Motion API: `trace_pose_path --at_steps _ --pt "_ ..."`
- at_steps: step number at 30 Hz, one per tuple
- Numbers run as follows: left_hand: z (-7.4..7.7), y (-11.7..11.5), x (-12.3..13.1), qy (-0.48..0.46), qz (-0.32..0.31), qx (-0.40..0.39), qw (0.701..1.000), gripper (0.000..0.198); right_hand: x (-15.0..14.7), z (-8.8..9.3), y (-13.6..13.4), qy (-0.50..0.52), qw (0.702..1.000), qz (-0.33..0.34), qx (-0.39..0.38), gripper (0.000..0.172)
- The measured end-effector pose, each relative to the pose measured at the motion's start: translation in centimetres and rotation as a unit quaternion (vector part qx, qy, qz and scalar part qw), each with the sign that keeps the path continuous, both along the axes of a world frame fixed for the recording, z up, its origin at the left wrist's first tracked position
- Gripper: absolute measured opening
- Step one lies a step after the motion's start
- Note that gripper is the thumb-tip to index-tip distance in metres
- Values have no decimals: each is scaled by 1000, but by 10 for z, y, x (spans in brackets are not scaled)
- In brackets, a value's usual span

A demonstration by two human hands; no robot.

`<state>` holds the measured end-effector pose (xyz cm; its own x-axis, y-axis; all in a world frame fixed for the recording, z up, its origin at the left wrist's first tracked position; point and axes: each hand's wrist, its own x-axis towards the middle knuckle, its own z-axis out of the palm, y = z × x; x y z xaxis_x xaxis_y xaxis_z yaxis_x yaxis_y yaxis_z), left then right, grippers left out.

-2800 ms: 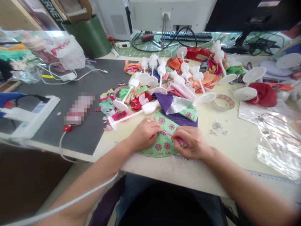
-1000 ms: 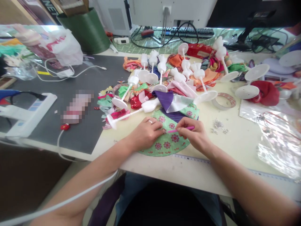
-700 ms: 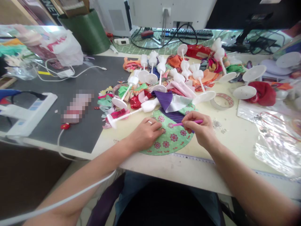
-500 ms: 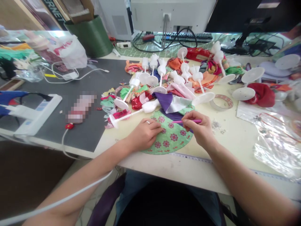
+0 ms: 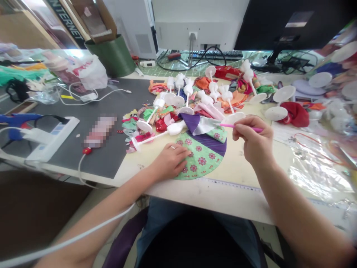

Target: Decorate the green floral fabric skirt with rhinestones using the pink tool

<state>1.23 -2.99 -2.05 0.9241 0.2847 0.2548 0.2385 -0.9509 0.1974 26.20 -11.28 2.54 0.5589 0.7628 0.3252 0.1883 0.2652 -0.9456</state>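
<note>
A: The right hand [image 5: 251,140] is up, pinching a slim pink stick [image 5: 227,125] just right of the cloth!

B: And the left hand [image 5: 170,162]?

A: Open, lying flat on a green floral fabric semicircle [image 5: 199,160] on the cream bench [image 5: 237,175].

B: What's beside it?

A: A white plastic stand [image 5: 174,129] lies touching the purple panel, with heaped colourful scraps [image 5: 206,86] behind.
</note>
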Motion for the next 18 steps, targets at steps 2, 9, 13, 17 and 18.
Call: trace_pose_path --at_steps 2,9,13,17,18 --pt "-2 -1 0 -13 2 3 1000 31 10 9 -8 -11 1000 -16 5 7" --pt "-6 -6 4 -37 0 56 998 28 54 14 -59 -63 992 -106 -10 5" --pt "-4 -9 -2 -56 26 51 997 28 73 -8 -88 -32 987 -139 -71 7" --pt "-3 -16 -9 -61 44 34 997 21 83 -27 -103 -34 982 -145 -115 11" --pt "-2 -18 -11 -66 48 31 996 20 84 -29 -104 -38 981 -149 -118 11"
